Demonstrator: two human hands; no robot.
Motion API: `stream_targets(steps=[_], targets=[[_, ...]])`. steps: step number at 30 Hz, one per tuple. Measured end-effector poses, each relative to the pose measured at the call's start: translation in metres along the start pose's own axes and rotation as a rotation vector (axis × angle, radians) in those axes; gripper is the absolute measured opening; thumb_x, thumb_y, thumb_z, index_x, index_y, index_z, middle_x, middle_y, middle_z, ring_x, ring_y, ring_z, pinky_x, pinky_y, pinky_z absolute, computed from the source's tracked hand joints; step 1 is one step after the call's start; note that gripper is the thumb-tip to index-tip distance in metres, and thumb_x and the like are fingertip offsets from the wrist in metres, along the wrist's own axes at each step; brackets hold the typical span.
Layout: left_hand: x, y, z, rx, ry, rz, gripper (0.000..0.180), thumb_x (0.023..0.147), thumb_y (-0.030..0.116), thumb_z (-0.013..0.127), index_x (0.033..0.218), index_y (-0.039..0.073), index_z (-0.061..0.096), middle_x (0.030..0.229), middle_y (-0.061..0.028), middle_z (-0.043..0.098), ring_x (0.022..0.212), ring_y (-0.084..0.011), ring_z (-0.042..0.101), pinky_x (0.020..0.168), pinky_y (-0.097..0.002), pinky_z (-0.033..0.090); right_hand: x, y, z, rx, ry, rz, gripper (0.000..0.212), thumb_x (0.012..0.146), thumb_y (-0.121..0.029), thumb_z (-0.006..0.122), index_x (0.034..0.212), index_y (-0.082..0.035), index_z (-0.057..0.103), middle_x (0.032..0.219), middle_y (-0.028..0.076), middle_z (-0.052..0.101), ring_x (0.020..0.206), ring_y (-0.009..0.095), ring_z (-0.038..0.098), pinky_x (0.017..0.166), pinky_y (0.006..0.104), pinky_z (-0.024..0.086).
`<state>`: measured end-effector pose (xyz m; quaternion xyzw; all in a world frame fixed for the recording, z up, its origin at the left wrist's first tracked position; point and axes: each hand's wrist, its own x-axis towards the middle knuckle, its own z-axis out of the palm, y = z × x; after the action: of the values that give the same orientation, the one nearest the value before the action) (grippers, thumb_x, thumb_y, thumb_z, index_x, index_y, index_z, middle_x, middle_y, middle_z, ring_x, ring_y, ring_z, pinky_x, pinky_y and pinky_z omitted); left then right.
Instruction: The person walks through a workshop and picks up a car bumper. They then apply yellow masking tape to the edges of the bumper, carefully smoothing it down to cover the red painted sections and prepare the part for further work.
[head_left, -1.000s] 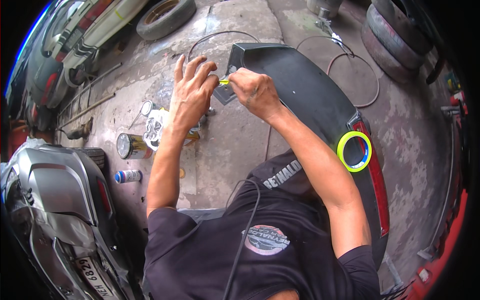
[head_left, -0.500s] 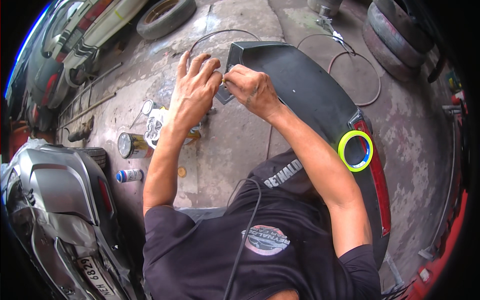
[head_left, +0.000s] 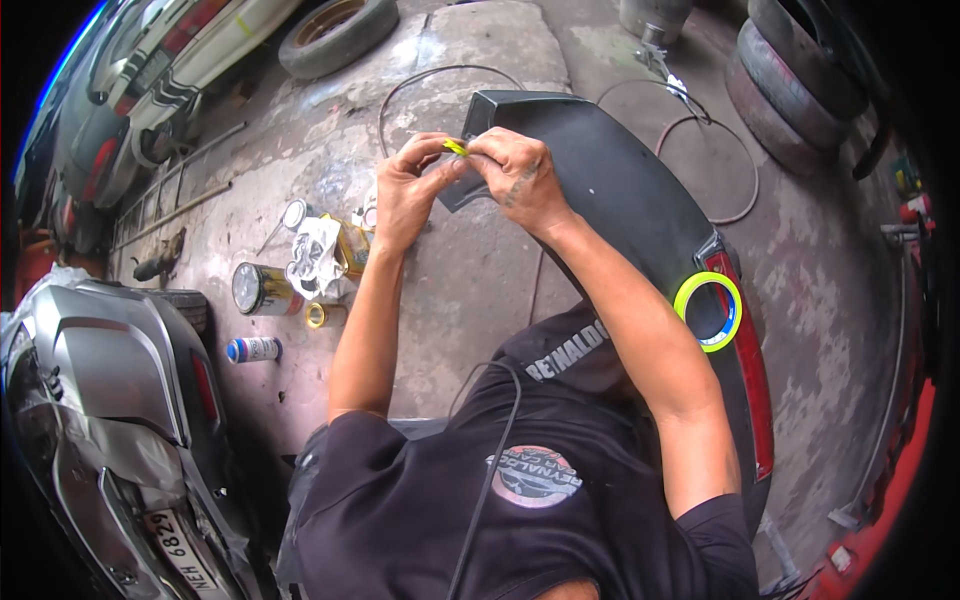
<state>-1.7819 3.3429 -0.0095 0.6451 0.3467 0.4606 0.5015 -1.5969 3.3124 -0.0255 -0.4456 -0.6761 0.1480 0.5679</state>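
A small strip of bright yellow-green masking tape [head_left: 455,147] is pinched between the fingertips of both hands. My left hand [head_left: 405,195] has thumb and fingers closed on one side of it, and my right hand [head_left: 522,182] grips the other side. Just beyond and beneath the hands is the corner of a dark grey car body panel [head_left: 610,170], which stretches to the right and back toward my body. A red tail light [head_left: 755,400] runs along its right edge. Lying on the panel near that light is a yellow-green tape roll [head_left: 683,300] with a blue inner ring.
On the floor at left stand a paint can [head_left: 262,290], a yellow tin [head_left: 352,250] with white crumpled plastic beside it, and a spray can [head_left: 253,349]. A damaged silver car [head_left: 120,380] fills the lower left. Tires [head_left: 785,100] and a looping hose [head_left: 757,175] lie farther off.
My left hand has moved right and its spread fingers have closed into a pinch. The yellow-green tape piece now shows more clearly between both hands.
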Motion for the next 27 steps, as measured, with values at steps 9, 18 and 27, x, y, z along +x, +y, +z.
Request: stream_targets(steps=[9, 18, 27], targets=[[0.004, -0.012, 0.020, -0.028, 0.146, 0.123, 0.008, 0.091, 0.001, 0.083, 0.098, -0.002, 0.079, 0.102, -0.0020, 0.073, 0.092, -0.0089, 0.064, 0.081, -0.0231, 0.050, 0.002, 0.003, 0.000, 0.055, 0.022, 0.019, 0.010, 0.091, -0.009, 0.074, 0.094, 0.000, 0.078, 0.090, 0.016, 0.075, 0.085, 0.036, 0.073, 0.074, 0.0424, 0.056], [0.004, -0.004, 0.029, -0.216, 0.173, 0.015, 0.013, 0.094, 0.003, 0.082, 0.106, -0.001, 0.079, 0.100, -0.0007, 0.074, 0.092, -0.0073, 0.066, 0.082, -0.0216, 0.051, 0.001, 0.001, -0.003, 0.091, 0.007, 0.073, 0.010, 0.089, -0.006, 0.073, 0.095, 0.000, 0.078, 0.092, 0.016, 0.075, 0.085, 0.035, 0.074, 0.075, 0.0415, 0.057], [0.007, -0.015, 0.026, -0.193, 0.204, 0.101, 0.010, 0.096, 0.002, 0.079, 0.106, -0.002, 0.077, 0.100, -0.0023, 0.074, 0.093, -0.0083, 0.067, 0.085, -0.0230, 0.053, 0.001, 0.001, -0.004, 0.071, 0.003, 0.085, 0.009, 0.089, -0.007, 0.074, 0.094, 0.000, 0.077, 0.090, 0.016, 0.074, 0.084, 0.034, 0.073, 0.074, 0.0414, 0.056]])
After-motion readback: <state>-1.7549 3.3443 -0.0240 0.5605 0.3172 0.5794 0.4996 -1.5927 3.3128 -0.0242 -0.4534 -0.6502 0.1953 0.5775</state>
